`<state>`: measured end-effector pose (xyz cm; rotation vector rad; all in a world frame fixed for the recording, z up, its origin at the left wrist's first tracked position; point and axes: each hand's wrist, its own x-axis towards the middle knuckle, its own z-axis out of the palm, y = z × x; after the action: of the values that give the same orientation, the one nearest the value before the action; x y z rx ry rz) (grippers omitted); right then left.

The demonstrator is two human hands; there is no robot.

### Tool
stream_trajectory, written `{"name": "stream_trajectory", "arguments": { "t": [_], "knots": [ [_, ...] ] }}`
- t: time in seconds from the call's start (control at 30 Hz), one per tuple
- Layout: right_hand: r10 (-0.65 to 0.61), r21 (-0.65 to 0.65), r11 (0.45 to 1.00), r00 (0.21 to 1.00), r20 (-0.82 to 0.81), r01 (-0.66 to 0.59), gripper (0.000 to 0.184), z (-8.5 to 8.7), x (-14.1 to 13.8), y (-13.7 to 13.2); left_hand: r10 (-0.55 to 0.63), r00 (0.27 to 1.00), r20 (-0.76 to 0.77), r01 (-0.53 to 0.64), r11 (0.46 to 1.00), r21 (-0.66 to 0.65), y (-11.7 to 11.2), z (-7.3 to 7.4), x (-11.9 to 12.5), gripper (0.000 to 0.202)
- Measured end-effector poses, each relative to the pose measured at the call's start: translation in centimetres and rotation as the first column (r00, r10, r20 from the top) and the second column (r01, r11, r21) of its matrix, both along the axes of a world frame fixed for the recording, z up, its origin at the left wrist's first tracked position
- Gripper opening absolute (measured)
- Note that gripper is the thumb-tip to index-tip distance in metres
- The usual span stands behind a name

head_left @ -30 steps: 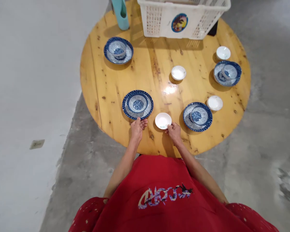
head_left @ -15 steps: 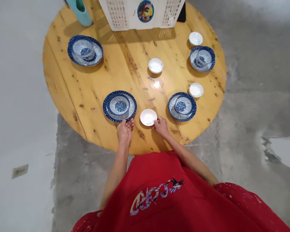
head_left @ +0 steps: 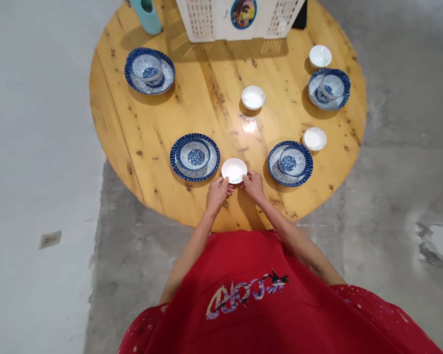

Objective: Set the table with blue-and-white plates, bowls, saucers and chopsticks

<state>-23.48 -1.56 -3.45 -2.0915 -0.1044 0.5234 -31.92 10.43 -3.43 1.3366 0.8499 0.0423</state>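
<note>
White saucer (head_left: pixel 234 170) between fingers (head_left: pixel 248 178) (touching its near rim).

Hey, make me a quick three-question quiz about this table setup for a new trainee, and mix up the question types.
1. True or false: the left hand and the right hand both touch the small white dish at the near edge of the wooden table.
2. How many blue plates carry a bowl? A two, B three, C four.
3. Fill in: the white basket stands at the table's ___ edge.
Key: 1 true; 2 C; 3 far.
</note>
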Motion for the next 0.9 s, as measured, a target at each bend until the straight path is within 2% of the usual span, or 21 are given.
{"name": "stream_trajectory", "arguments": {
  "t": [0.2, 0.47, 0.9],
  "knots": [
    [0.028, -0.066, 0.998, 0.999, 0.037, -0.025, 0.03, 0.5, 0.9, 0.1, -0.034, 0.998, -0.05, 0.035, 0.999, 0.018, 0.2, 0.2, 1.0, 0.032],
    [0.054, -0.097, 0.994, 0.998, 0.042, -0.05, 0.032, 0.8, 1.0, 0.0, -0.072, 0.993, -0.092, 0.075, 0.997, 0.028, -0.1, 0.7, 0.8, 0.03],
    [0.105, -0.141, 0.985, 0.993, 0.052, -0.097, 0.033, 1.1, 1.0, -0.1, -0.086, 0.991, -0.099, 0.089, 0.996, 0.023, 0.0, 0.5, 0.6, 0.036]
  ]
}}
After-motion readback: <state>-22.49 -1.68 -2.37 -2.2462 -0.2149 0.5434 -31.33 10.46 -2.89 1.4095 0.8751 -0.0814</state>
